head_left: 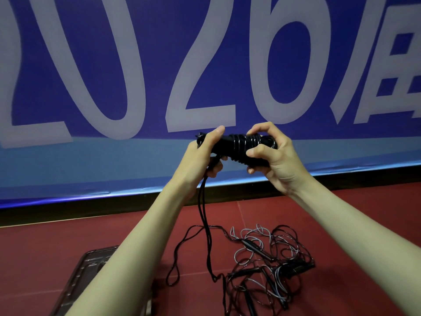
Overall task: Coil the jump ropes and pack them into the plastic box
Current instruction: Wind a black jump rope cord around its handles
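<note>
I hold a black jump rope (237, 144) up in front of me, its cord wound in tight turns around the handles. My left hand (202, 153) grips the left end of the bundle, and two loose strands hang from it down to the floor. My right hand (271, 153) grips the wound right end, thumb and fingers curled round it. A tangled pile of black and grey jump ropes (268, 263) lies on the red floor below. The dark plastic box (79, 277) sits at the lower left, partly hidden by my left forearm.
A blue banner with big white numerals (205, 65) stands close ahead, its base on a black strip along the floor. The red floor (45, 242) spreads between the banner and me.
</note>
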A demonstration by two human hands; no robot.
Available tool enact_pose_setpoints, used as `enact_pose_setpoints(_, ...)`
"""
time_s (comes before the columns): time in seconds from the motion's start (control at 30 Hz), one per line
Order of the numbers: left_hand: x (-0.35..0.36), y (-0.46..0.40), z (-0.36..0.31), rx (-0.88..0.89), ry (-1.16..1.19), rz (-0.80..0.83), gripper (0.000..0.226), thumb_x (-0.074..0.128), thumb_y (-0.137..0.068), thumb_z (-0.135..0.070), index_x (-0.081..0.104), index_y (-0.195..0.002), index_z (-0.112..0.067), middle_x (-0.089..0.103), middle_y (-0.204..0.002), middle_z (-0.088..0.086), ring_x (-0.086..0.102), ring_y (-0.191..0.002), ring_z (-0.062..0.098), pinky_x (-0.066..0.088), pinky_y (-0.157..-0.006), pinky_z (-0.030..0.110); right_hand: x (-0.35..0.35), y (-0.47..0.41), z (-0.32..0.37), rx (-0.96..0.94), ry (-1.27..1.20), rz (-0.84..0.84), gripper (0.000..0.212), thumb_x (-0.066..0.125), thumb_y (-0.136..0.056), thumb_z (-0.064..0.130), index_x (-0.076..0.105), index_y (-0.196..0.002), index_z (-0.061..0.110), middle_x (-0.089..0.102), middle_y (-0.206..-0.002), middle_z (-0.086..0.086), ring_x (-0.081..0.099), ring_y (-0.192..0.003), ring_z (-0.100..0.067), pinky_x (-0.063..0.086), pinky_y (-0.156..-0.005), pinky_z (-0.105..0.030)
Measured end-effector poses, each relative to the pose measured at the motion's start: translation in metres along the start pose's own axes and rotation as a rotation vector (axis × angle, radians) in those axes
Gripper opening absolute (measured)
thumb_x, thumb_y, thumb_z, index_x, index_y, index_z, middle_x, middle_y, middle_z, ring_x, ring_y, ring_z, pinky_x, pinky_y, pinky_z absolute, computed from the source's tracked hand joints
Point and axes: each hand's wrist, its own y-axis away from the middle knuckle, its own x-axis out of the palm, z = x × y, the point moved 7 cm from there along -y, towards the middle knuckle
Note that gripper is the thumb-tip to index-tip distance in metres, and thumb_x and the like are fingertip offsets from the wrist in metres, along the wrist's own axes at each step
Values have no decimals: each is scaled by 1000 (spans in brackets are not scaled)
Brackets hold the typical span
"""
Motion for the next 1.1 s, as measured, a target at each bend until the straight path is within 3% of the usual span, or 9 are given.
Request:
enact_pose_setpoints(0.1, -10, -3, 7, -60, 58, 19, 39, 50, -88, -53, 66, -84, -18, 61, -81, 0, 42, -53, 14, 30, -47, 22, 2, 0, -3, -7, 13, 8, 32, 66, -67, 4, 62, -94, 21, 57, -79, -3, 58, -67, -22, 48, -45, -27)
enact_pose_setpoints(0.23, -17, -3, 17, -100, 97, -99, 27, 48, -94, -32, 59, -81, -10, 52, -69, 2, 37, -47, 14, 24, -44, 22, 7, 0, 3, -51, 250, 105, 38, 74, -78, -3, 69, -108, 19, 59, -89, -7, 64, -70, -17, 56, -50, -31)
enact_pose_setpoints(0.33, -19, -2, 19, -62, -6, -178, 19, 49, -93, -22, 46, -80, -9, 44, -68, 5, 35, -44, 13, 26, -41, 20, 10, 3, 5, -42, 417, 141, 36, 76, -78, 0, 67, -110, 15, 64, -94, -6, 66, -70, -13, 59, -54, -34)
enact_pose_setpoints(0.5, -18, -2, 8, 60, -34, -273, 23, 49, -94, -17, 39, -75, -11, 39, -66, 3, 31, -50, 13, 29, -40, 17, 13, 9, 1, -31, 534, 178, 73, 87, -66, 12, 59, -127, 43, 53, -112, 1, 62, -77, -6, 55, -53, -29)
enact_pose_setpoints(0.63, -14, 0, 10, 49, -32, -270, 28, 50, -95, -20, 34, -73, -14, 35, -66, 2, 30, -54, 17, 28, -39, 17, 12, 11, -1, -76, 565, 116, 57, 83, -71, 5, 66, -120, 27, 56, -99, 1, 58, -65, -3, 47, -49, -19)
enact_pose_setpoints(0.73, -15, 2, 13, 6, -3, -265, 32, 52, -96, -28, 33, -74, -15, 40, -63, 1, 36, -49, 18, 30, -39, 18, 14, 12, 1, -106, 614, 80, 48, 83, -69, 3, 66, -110, 19, 61, -93, 4, 59, -65, 0, 45, -56, -12)
enact_pose_setpoints(0.87, -15, 3, 10, 4, 10, -235, 33, 55, -95, -35, 35, -79, -14, 47, -63, 3, 42, -43, 16, 32, -40, 19, 14, 10, 1, -106, 652, 48, 42, 81, -67, 2, 61, -100, 20, 61, -90, 7, 56, -68, -4, 50, -63, -20)
enact_pose_setpoints(0.97, -14, 5, 11, 12, 26, -263, 31, 54, -96, -29, 35, -78, -13, 46, -59, 0, 41, -41, 14, 32, -39, 18, 15, 11, 4, -124, 672, 67, 43, 80, -68, 1, 61, -102, 19, 59, -93, 5, 55, -67, -1, 46, -62, -16)
enact_pose_setpoints(1.1, -15, 7, 6, 88, 9, -332, 31, 51, -97, -23, 34, -74, -12, 43, -44, -11, 40, -38, 9, 33, -40, 19, 19, 15, -2, -88, 611, 163, 59, 88, -67, 16, 61, -117, 32, 56, -106, -2, 56, -64, 3, 42, -57, -8)
